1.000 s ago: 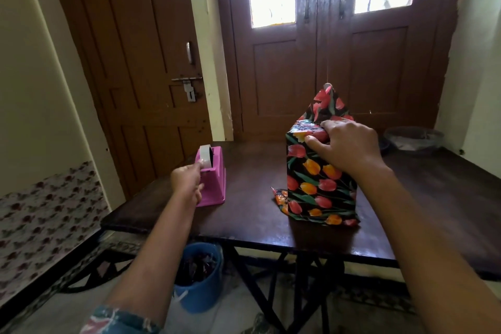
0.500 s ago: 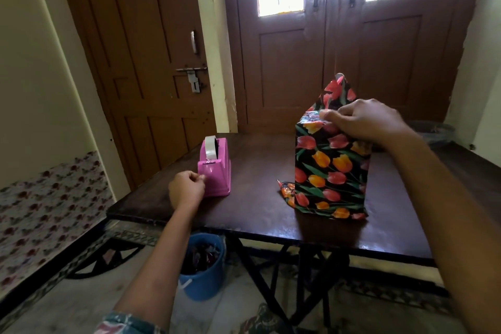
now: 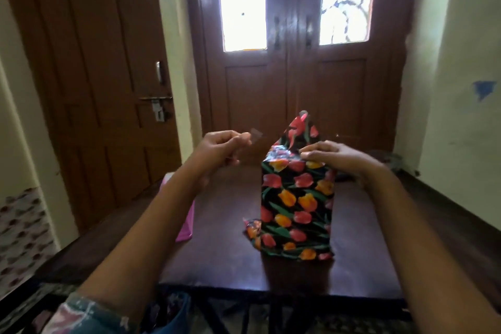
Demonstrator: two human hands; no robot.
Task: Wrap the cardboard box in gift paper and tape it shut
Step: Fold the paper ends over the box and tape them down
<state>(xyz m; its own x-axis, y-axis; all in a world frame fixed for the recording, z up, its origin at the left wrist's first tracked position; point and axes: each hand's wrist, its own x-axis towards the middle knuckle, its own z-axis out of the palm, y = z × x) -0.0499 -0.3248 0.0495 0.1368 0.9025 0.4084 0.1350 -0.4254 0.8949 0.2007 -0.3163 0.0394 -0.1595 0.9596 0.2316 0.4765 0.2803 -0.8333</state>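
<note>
Table (image 3: 222, 252) dark wood, wrapped box (image 3: 296, 206) upright, brown doors (image 3: 292, 84) behind

Straight ahead of me, in the upper middle of the frame, stands a brown wooden double door (image 3: 298, 95) with two tall glass panes. Daylight glares white through the left pane (image 3: 244, 3), and the right pane (image 3: 345, 3) shows a curling grille pattern. At the left of the frame is a second brown panelled door (image 3: 95, 89) with a metal latch (image 3: 157, 106). The walls (image 3: 461, 35) are pale yellow, with a blue mark (image 3: 484, 88) at the right. My counter (image 3: 222, 252) is dark, glossy wood. A patterned covering (image 3: 19, 225) shows blurred at lower left.
</note>
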